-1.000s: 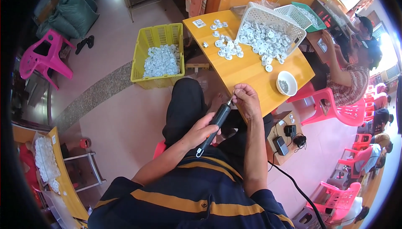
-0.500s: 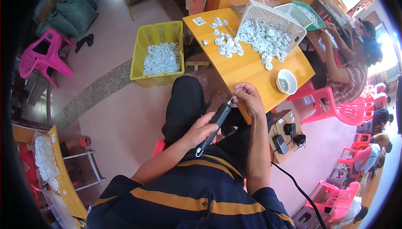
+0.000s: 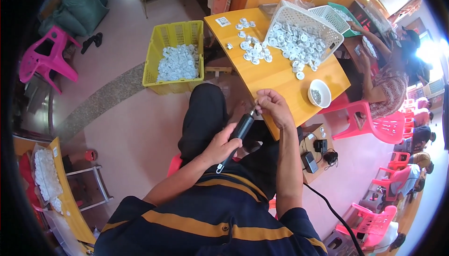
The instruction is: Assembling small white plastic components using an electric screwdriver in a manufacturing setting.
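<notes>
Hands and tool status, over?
Left hand wrapped around black tool. Right hand pinched at its tip; anything held there too small to tell. No obstruction visible.

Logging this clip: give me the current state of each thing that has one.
Left hand: closed around the tool
Right hand: fingers curled at the tool's tip; any grip unclear
Black handheld tool: held at a slant; running or not, can't tell
White bowl: upright, partly filled with small bits
White basket: tipped, white pieces spilling out
Yellow crate: open-topped, partly filled
Black cable: slack
</notes>
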Tool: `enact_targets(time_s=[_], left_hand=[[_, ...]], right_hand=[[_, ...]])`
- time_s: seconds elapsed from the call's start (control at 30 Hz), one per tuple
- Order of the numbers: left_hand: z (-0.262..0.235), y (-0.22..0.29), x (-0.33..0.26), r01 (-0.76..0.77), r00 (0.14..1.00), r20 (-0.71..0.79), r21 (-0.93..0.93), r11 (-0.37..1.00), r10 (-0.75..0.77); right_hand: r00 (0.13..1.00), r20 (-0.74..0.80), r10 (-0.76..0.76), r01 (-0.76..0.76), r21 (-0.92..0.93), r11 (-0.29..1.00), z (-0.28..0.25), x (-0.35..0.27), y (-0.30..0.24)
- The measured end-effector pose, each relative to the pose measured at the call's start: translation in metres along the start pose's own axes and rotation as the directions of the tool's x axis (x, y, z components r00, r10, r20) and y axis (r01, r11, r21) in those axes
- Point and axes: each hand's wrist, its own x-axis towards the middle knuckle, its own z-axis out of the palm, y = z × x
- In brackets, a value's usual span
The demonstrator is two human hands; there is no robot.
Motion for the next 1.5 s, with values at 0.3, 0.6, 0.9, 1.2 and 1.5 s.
enact_targets(time_s=[0.3,0.6,0.9,1.2,1.5], left_hand=[[-0.003,0.009,0.001,0.025,0.999,-0.038,-0.058,0.998,-0.027],[-0.004,0.013,-0.001,0.045,0.998,-0.034,-0.080,0.996,-0.048],[-0.004,0.010,-0.002,0.047,0.999,-0.014,-0.075,0.996,-0.048],[0.001,0.010,-0.001,0.055,0.998,0.022,-0.068,0.996,-0.053],[0.002,0.004,-0.004,0.052,0.996,0.069,-0.045,0.998,-0.048]], right_hand=[[0.605,-0.159,-0.780,0.003,-0.979,0.202,-0.069,0.078,-0.037],[0.699,-0.138,-0.702,-0.214,-0.977,-0.021,-0.112,0.117,-0.026],[0.607,-0.095,-0.789,-0.093,-0.994,0.048,-0.068,0.054,0.012],[0.431,-0.295,-0.853,-0.044,-0.951,0.307,-0.042,-0.007,0.024],[0.535,-0.430,-0.727,-0.143,-0.894,0.424,-0.038,-0.032,0.024]])
